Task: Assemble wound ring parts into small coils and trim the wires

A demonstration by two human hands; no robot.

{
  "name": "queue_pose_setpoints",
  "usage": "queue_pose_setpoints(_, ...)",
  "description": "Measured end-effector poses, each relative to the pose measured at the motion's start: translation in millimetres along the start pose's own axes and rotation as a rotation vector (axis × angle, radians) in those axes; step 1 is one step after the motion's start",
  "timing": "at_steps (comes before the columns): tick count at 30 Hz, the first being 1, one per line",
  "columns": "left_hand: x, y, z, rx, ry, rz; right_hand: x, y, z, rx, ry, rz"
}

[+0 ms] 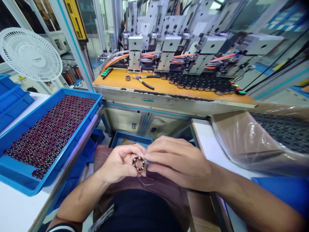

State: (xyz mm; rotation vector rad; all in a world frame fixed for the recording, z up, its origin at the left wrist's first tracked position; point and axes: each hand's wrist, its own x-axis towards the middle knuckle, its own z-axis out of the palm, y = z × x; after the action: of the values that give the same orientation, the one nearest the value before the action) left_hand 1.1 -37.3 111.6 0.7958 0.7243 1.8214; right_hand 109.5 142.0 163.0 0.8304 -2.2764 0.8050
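Observation:
Over my lap, my left hand (120,162) pinches a small ring-shaped motor stator (138,163) with copper windings, its round opening facing up toward me. Thin wire ends trail from the stator's lower and right sides. My right hand (173,159) is closed at the stator's right edge, its fingertips by the loose wires; what exactly they pinch is too small to make out. On the orange bench top ahead lie cutting pliers (147,81) with yellow-black handles. A single stator (127,77) stands left of them.
Rows of dark stators (200,81) line the bench beneath the winding machine (169,45). At left, a blue tray (21,167) holds a mass of small dark and red parts, near a white fan (31,54). A plastic-lined carton (231,138) stands right. Below sits another blue bin (142,139).

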Motion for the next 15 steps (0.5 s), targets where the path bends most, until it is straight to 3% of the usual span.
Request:
queue_pose_setpoints(9, -1, 2, 2.3, 0.005, 0.001, -0.043, 3, 1, 1, -0.003, -0.006, -0.044)
queue_pose_setpoints(15, 1, 3, -4.2, 0.119, 0.031, -0.009, -5, 0, 12, 0.030, 0.122, 0.034)
